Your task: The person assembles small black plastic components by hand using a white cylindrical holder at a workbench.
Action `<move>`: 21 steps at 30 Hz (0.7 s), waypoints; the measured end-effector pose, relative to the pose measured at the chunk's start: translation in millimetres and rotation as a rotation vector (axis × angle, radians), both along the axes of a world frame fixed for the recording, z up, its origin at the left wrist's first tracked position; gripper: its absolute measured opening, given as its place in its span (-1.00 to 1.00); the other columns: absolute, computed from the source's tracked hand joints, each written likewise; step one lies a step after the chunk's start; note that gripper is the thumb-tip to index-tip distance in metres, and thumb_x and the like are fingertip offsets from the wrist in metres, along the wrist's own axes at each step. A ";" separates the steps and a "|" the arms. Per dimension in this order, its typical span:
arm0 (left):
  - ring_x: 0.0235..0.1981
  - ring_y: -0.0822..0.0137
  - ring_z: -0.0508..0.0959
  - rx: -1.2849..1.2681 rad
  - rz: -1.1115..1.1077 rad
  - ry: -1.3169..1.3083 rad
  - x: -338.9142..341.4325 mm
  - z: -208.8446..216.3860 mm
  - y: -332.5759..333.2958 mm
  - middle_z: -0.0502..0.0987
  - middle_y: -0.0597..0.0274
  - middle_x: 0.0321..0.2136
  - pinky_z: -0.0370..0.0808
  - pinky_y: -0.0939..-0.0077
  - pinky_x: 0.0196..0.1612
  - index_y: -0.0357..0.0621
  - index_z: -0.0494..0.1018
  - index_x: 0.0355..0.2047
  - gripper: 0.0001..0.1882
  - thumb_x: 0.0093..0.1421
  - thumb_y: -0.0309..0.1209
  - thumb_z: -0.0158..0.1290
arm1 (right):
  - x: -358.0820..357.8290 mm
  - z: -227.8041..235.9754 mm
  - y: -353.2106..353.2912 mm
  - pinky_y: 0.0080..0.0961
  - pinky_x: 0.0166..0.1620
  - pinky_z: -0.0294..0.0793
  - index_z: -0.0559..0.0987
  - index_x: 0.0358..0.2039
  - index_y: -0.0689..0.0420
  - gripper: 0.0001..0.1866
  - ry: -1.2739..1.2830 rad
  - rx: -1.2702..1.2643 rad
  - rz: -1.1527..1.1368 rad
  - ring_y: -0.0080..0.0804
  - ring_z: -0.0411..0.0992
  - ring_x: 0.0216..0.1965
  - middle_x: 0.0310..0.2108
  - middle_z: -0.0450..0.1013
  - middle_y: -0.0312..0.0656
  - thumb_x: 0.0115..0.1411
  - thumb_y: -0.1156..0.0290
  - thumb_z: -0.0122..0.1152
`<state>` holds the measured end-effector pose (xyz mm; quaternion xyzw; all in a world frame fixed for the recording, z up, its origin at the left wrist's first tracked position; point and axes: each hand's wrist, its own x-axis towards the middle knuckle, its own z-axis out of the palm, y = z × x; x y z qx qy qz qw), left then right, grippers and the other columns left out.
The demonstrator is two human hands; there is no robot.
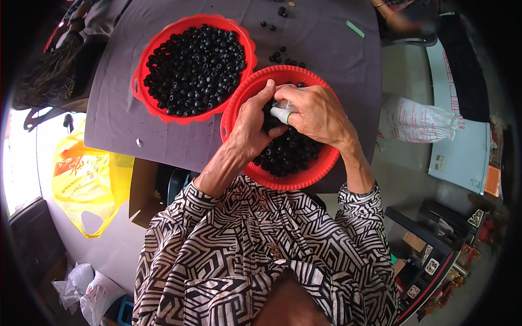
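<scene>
Both my hands meet over a red ribbed bowl [283,182] that holds small, round, black pieces [291,155]. My left hand [252,118] has its thumb raised and its other fingers curled, partly hidden, inside the bowl. Coming from the right, my right hand [318,111] is bent closed against the left. One of its fingers carries a white wrap [281,114] with a green edge. Something shiny shows between the hands, too small to name. To the left stands a red scalloped basin [142,61], filled with the same black pieces [196,70], some showing ring-shaped openings.
Loose black pieces [281,56] and a pale green strip [355,29] lie on the grey tablecloth [168,138]. A yellow plastic bag [89,179] hangs at left. A white sack [418,119] is at right. Other people's arms [399,22] show at the far edge.
</scene>
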<state>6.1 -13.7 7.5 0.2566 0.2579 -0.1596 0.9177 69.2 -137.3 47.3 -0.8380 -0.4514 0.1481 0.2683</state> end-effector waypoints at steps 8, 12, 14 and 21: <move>-0.57 0.56 0.32 -0.068 -0.011 -0.236 -5.1 -4.9 12.3 0.33 0.37 -0.51 0.10 0.79 -0.74 -0.14 0.33 -0.36 -0.72 0.23 -0.16 -0.14 | 3.2 11.8 -5.8 -0.53 -0.45 0.46 0.45 -0.30 0.24 -0.75 -0.081 0.158 -0.076 -0.39 0.52 -0.48 -0.53 0.48 -0.10 -0.07 0.62 0.14; -0.59 0.55 0.32 -0.090 -0.013 -0.245 -3.8 -4.3 13.8 0.32 0.34 -0.49 0.11 0.80 -0.76 -0.14 0.32 -0.35 -0.78 0.20 -0.24 -0.08 | -0.8 13.9 -4.5 -0.55 -0.43 0.47 0.46 -0.28 0.22 -0.73 -0.132 0.211 -0.070 -0.42 0.52 -0.48 -0.52 0.48 -0.11 -0.07 0.62 0.16; -0.60 0.56 0.32 -0.142 -0.002 -0.222 -3.3 -5.1 13.4 0.32 0.33 -0.48 0.11 0.81 -0.77 -0.14 0.32 -0.34 -0.79 0.20 -0.26 -0.08 | -1.3 12.8 -4.5 -0.55 -0.43 0.47 0.46 -0.28 0.22 -0.72 -0.099 0.200 -0.102 -0.42 0.52 -0.47 -0.50 0.48 -0.12 -0.08 0.62 0.16; -0.56 0.56 0.31 -0.305 0.029 -0.323 -4.4 0.9 8.6 0.32 0.32 -0.43 0.13 0.83 -0.78 -0.17 0.31 -0.23 -0.76 0.19 -0.28 -0.07 | -2.6 9.6 -0.2 -0.76 -0.58 0.28 0.52 -0.30 0.16 -0.80 0.217 0.614 -0.185 -0.73 0.31 -0.65 -0.54 0.46 -0.36 0.00 0.54 0.14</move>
